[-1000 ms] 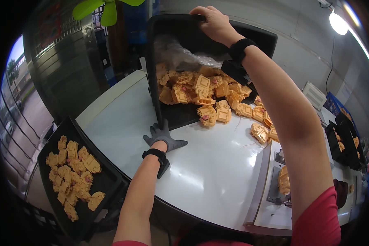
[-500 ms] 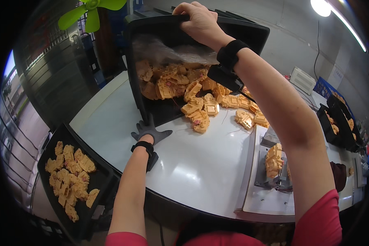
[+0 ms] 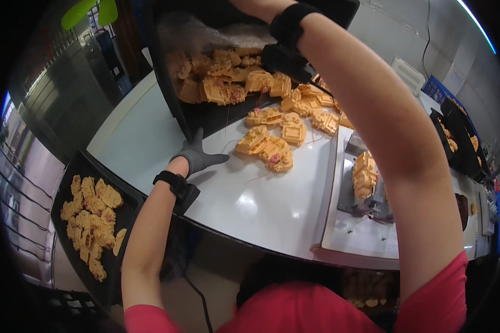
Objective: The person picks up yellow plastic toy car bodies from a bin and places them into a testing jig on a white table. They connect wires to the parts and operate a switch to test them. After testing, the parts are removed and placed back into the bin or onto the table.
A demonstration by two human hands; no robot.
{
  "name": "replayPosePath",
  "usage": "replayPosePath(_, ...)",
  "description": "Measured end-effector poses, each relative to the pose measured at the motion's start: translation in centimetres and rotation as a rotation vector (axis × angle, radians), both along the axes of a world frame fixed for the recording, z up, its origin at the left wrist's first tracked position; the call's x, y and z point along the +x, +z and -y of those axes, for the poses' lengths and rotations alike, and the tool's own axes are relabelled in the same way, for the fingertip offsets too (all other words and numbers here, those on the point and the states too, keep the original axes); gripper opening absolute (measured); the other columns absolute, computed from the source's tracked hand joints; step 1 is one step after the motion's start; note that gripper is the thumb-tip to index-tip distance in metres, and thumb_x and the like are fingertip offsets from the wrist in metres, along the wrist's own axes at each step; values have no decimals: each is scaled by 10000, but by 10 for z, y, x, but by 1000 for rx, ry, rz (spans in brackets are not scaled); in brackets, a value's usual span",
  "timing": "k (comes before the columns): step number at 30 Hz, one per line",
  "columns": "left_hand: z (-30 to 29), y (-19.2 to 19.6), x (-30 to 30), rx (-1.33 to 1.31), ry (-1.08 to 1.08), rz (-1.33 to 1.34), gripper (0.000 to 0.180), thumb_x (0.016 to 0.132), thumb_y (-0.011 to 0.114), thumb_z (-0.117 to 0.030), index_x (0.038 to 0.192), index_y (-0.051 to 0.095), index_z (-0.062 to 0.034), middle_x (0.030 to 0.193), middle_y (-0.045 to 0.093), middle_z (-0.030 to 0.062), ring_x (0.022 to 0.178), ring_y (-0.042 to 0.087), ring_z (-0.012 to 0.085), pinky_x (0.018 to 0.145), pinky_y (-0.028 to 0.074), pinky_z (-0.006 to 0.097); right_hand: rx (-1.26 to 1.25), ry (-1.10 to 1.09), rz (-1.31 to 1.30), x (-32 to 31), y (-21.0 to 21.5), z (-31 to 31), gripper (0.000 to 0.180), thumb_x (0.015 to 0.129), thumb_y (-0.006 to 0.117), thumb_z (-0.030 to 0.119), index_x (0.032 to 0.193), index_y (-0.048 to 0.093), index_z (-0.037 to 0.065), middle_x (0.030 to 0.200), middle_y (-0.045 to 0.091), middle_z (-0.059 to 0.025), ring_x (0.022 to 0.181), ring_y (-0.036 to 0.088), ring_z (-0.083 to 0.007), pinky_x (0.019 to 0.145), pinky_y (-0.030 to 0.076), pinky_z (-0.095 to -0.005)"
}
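A large black tray [image 3: 203, 119] stands tilted steeply on the white table [image 3: 244, 205], its open side toward me. Orange plastic parts [image 3: 228, 83] are heaped in it, and several of them [image 3: 269, 147] lie spilled on the table with thin wires trailing. My left hand [image 3: 197, 156], in a grey glove with fingers spread, rests on the table against the tray's lower corner. My right arm reaches up over the tray; its black wristband [image 3: 294, 22] shows, but the hand itself runs past the top edge at the tray's upper rim.
A second black tray [image 3: 129, 208] with more orange parts [image 3: 89, 216] sits low at my left, beside the table. A metal fixture [image 3: 372, 200] carrying an orange part [image 3: 365, 175] stands on a white board at the right. More dark trays [image 3: 455, 139] line the far right.
The tray has tipped further toward me and more orange parts have slid out onto the table. My left hand stays at the tray's lower corner; my right hand has left the picture.
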State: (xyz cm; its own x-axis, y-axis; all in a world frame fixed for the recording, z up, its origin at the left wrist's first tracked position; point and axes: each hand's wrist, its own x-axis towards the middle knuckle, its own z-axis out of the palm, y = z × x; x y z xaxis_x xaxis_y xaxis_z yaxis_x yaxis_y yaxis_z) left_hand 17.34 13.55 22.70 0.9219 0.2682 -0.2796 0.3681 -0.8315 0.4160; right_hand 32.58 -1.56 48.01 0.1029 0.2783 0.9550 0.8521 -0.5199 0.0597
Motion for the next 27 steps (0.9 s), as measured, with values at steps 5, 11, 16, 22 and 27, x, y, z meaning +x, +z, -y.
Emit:
replayPosePath(5,11,-8,-47,163,-8,-3,1344,641,787,-638,1581,-35,-142,1585,160,304,1483,158,434,1195,249,452,19,30,-32,-9,-1,-9,190,838,534,75,960,651,161,970,651,-97,997,608,-331,861,438,-476)
replayPosePath(11,34,-8,-39,186,-60,8,1201,747,732,-542,1582,-62,-200,1569,209,314,1464,206,454,1183,267,456,61,100,65,-1,0,17,219,775,559,2,931,616,144,929,632,-99,970,590,-343,826,433,-456)
replayPosePath(16,14,-15,-43,175,18,-28,1142,787,702,-506,1581,-57,-195,1560,233,315,1453,238,449,1184,270,442,65,235,78,-20,-18,29,209,737,588,-12,885,586,134,874,601,-94,914,572,-342,794,415,-447)
replayPosePath(22,31,-15,-10,272,-63,37,1106,787,653,-613,1590,35,-168,1578,191,307,1477,191,427,1195,251,427,143,158,148,-29,-15,72,230,716,602,-17,874,587,150,859,595,-72,915,569,-325,803,382,-423)
replayPosePath(27,10,-9,-40,87,-13,113,1190,745,691,-679,1585,63,-119,1605,132,274,1485,160,428,1196,244,422,237,316,103,-52,-44,62,229,695,589,-37,833,567,145,833,581,-62,905,561,-322,787,370,-419)
